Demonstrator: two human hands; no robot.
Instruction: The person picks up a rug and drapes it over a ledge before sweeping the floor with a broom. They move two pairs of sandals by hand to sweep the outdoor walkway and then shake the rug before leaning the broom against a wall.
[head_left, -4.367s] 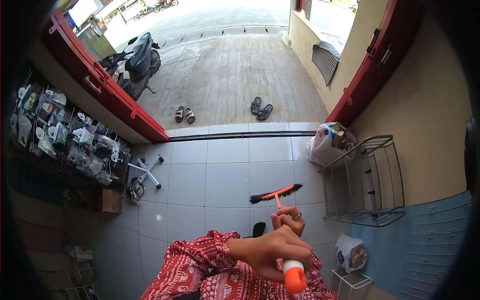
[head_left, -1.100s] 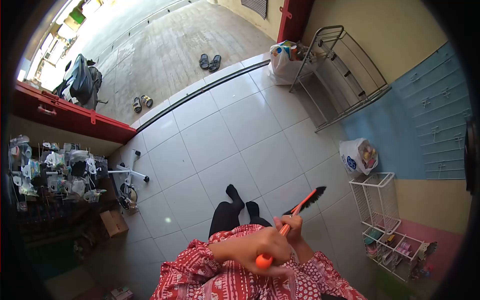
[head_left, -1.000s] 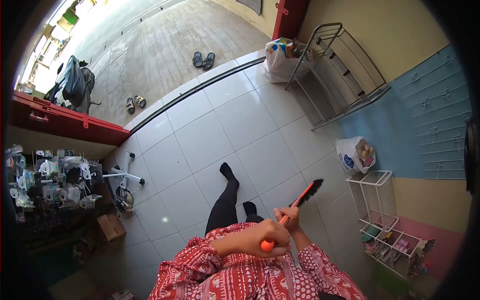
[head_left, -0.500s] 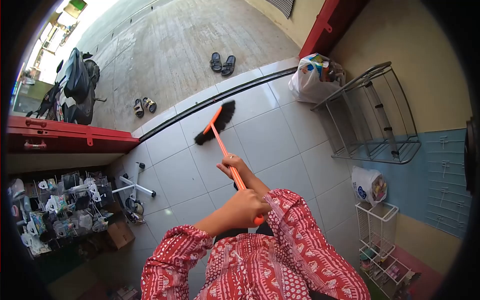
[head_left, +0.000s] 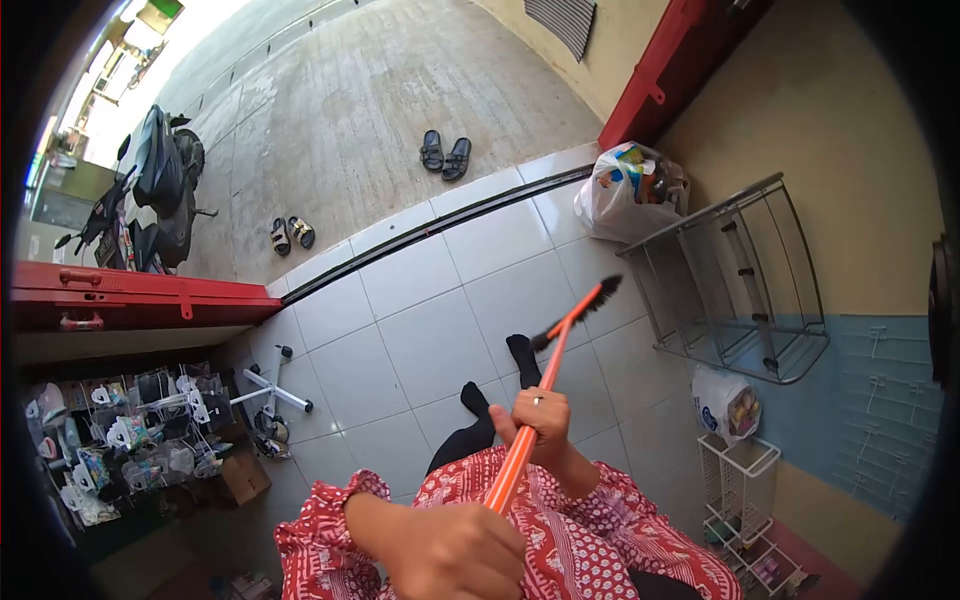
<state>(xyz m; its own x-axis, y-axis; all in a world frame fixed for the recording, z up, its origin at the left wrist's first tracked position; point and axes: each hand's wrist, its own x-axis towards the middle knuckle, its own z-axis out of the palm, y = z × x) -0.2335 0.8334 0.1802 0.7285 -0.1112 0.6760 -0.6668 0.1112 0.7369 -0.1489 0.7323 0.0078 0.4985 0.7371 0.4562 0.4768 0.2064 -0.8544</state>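
I hold a broom (head_left: 523, 448) with an orange, white-striped handle, slanting from low centre up to the right. My left hand (head_left: 455, 550) is wrapped round the upper part of the handle, close to my body. Farther down the shaft, my right hand (head_left: 540, 425) grips it, with a ring on one finger. The broom's black-bristled head (head_left: 585, 312) shows narrow and edge-on, over the tiles just beyond my black-socked foot (head_left: 522, 358).
White floor tiles (head_left: 420, 335) run to a dark door track. Outside are two pairs of sandals (head_left: 445, 156) and a motorbike (head_left: 160, 195). A metal rack (head_left: 740, 280) and a plastic bag (head_left: 632, 195) stand right; hanging goods (head_left: 130, 430) and a white stand base (head_left: 275, 390) are left.
The broom head has swung right and back toward me from near the doorway track, turning edge-on. Both hands have moved closer to my body, and my feet now show.
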